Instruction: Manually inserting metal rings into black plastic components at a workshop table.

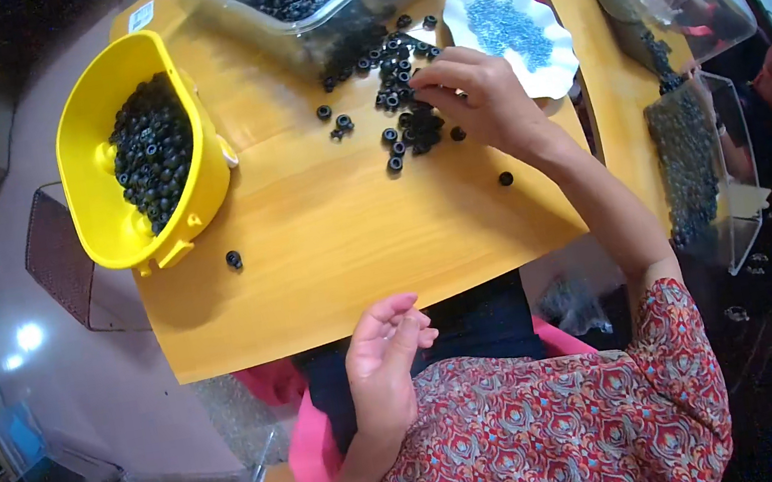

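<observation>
Nearest, a red patterned top (535, 419) is seen, and in front of it the left hand (383, 363) is held up just off the near edge of the wooden table (335, 239). Its fingers are curled in toward the thumb; whether anything is held in them cannot be told.

Onto the table now: one stray black piece (234, 260) is seen at the left, and another (505, 179) is spotted below the right wrist. Farther in, the right hand (483, 99) is reached over the loose pile of black pieces (418, 125), thumb and forefinger brought close together; whether a piece is pinched cannot be told. Small, round and squat, the pieces are seen with a dark sheen, pale-glinting rims and ring-like openings, tipped at all angles.

To the left, more are heaped in a yellow bin (210, 183). To the right, clear bluish bits (509, 30) are held in a scalloped white dish (563, 66). Farthest, a clear tub (301, 24) is filled with black pieces too.
</observation>
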The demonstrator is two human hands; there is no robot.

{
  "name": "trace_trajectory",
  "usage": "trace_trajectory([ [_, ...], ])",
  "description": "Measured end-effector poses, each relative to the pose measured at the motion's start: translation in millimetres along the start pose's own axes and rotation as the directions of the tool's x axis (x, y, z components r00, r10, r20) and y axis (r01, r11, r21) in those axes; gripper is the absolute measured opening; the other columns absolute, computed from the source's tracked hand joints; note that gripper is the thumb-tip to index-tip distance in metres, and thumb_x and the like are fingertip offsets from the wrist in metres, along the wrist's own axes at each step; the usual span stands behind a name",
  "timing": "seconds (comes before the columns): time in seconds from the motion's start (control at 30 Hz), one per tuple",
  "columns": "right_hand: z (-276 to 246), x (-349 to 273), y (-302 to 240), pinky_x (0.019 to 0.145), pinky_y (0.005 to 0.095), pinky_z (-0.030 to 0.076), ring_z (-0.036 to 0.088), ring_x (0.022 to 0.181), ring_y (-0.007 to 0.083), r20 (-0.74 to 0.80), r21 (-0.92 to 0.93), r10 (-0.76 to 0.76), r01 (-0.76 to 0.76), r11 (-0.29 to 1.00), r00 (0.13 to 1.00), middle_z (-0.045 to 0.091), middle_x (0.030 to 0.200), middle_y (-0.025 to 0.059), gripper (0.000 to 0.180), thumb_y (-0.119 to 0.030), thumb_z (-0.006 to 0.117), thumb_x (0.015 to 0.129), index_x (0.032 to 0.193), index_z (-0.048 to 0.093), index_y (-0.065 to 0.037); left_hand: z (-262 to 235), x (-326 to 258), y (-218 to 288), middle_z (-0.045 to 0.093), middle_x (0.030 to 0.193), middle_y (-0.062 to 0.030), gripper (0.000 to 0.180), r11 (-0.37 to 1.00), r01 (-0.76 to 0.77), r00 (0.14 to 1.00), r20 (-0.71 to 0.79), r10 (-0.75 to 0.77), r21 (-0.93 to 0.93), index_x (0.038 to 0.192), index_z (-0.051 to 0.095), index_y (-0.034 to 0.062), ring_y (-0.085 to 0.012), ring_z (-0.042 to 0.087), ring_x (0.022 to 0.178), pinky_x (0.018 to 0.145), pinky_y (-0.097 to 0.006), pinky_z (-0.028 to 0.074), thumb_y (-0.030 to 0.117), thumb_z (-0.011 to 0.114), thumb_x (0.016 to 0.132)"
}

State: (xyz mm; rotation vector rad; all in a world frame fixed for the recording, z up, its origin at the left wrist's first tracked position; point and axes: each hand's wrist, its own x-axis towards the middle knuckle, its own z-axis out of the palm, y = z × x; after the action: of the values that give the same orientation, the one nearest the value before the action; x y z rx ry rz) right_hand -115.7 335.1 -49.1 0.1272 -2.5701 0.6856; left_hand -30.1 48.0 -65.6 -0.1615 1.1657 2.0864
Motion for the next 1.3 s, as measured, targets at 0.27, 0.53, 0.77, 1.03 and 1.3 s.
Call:
trace_trajectory([
  [0.27,12,13,-4,0.067,0.0381,0.049,0.060,0.077,0.0290,0.174,-0.137,-0.064,0.088,0.987,0.983,0.059,0.078,0.0105,0.015,-0.008,0.070,0.073,0.086,0.066,-0.003,11,2,1,0.059,0.090,-0.0042,0.023,0.996,0.004,1.000,0.008,-0.005,0.094,0.113,0.055,-0.0016,-0.0102,0.056,0.079,0.077,-0.024,0.048,0.006,0.058,0.091],
  [0.53,18,25,-3,0.069,0.0429,0.049,0.060,0.080,0.0320,0.287,-0.361,-0.027,0.134,0.923,0.958,0.061,0.078,0.0113,0.014,-0.017,0.065,0.074,0.073,0.064,-0.003,11,3,2,0.058,0.092,-0.0049,0.024,0.995,0.001,1.000,0.025,-0.004,0.096,0.114,0.055,-0.0029,-0.0103,0.055,0.079,0.078,-0.024,0.048,0.006,0.057,0.091],
  [0.77,13,15,-4,0.068,0.0386,0.045,0.058,0.078,0.0274,0.247,-0.338,-0.074,0.157,0.928,0.966,0.057,0.078,0.0077,0.012,-0.015,0.067,0.075,0.080,0.064,-0.004,16,1,2,0.060,0.089,-0.0089,0.023,0.988,-0.031,1.000,-0.002,0.031,0.151,0.111,0.054,-0.0057,-0.0133,0.057,0.075,0.080,-0.031,0.050,0.008,0.055,0.092],
  [1.03,16,18,-2,0.073,0.0411,0.046,0.058,0.084,0.0281,0.269,-0.338,-0.047,0.140,0.931,0.962,0.059,0.081,0.0072,0.011,-0.018,0.063,0.076,0.079,0.064,-0.007,15,-4,-1,0.058,0.091,-0.0038,0.023,0.993,-0.007,1.000,0.020,0.004,0.117,0.112,0.056,-0.0028,-0.0091,0.056,0.078,0.077,-0.023,0.048,0.006,0.058,0.091],
  [1.3,20,21,-9,0.072,0.0415,0.047,0.059,0.081,0.0294,0.244,-0.255,-0.142,0.205,0.945,0.959,0.059,0.078,0.0096,0.010,-0.016,0.065,0.076,0.079,0.065,-0.006,14,-7,-1,0.058,0.090,-0.0039,0.022,0.994,-0.011,1.000,-0.014,0.012,0.110,0.112,0.056,-0.0027,-0.0095,0.056,0.078,0.076,-0.023,0.048,0.005,0.058,0.091],
])
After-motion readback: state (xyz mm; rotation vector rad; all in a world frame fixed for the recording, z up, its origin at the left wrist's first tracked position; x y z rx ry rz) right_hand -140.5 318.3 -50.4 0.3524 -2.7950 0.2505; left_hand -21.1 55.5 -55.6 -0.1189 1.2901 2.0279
